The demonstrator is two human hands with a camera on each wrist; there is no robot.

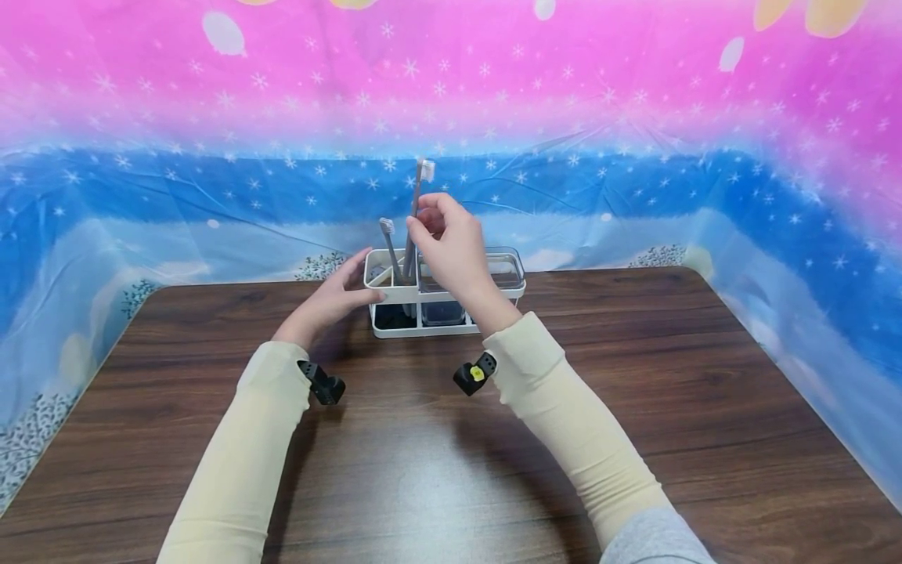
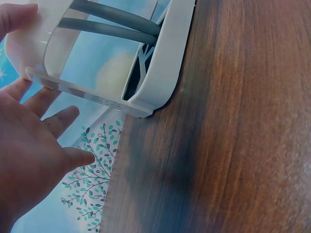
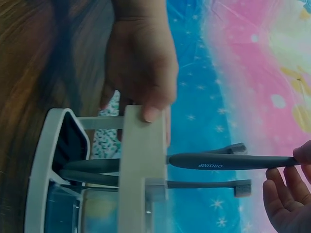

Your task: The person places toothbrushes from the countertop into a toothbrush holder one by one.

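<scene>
My right hand (image 1: 454, 243) pinches a grey toothbrush (image 3: 214, 161) near its neck, bristles up, and holds it upright over the left part of a white toothbrush holder (image 1: 402, 294). The lower end of its handle is right at the holder's upper rim in the right wrist view. Two more grey toothbrushes lean in the holder, their heads showing in that view; one toothbrush (image 1: 391, 249) stands left of the held one in the head view. My left hand (image 1: 337, 291) grips the holder's left end, thumb on the front rim and fingers around the side.
A clear box (image 1: 442, 313) sits in the holder's lower middle, and a clear tray (image 1: 503, 270) fills its upper right. The holder stands near the back edge of a dark wooden table (image 1: 423, 454). A pink and blue snowflake cloth (image 1: 211, 141) hangs close behind.
</scene>
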